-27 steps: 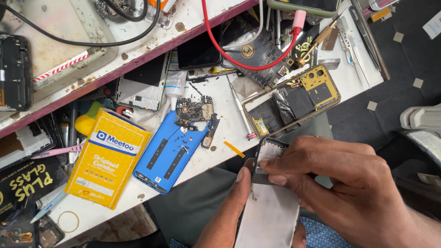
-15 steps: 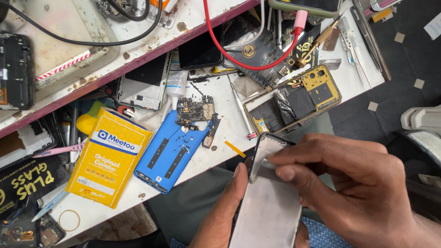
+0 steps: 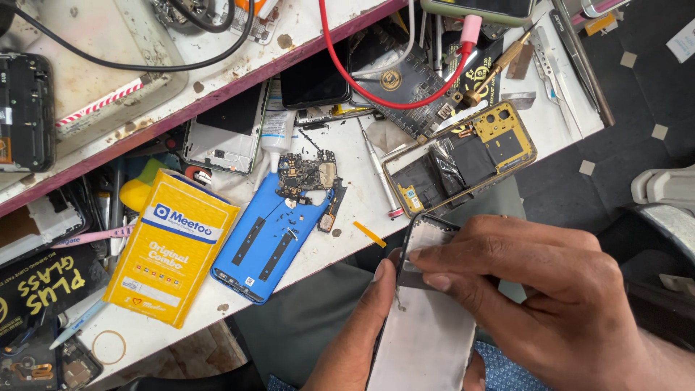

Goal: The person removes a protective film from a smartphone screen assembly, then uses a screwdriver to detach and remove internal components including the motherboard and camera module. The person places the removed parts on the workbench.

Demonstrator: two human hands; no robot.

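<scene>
The dull grey metal back of the slim phone screen panel (image 3: 427,326) looks matt and scuffed, its dark rim glossy. Left of it, the smooth blue plastic back cover (image 3: 268,239) shines faintly beside a yellow cardboard box (image 3: 170,250). Beyond the panel, the white worktop (image 3: 347,217) looks rough and stained.

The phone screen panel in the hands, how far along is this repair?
Done: the phone lies in pieces, with the blue back cover, circuit board and gold frame loose on the bench. In hand: the left hand steadies the screen panel from below while the right hand presses fingers on its top end. Left: none of those parts is joined to the panel yet.
</scene>
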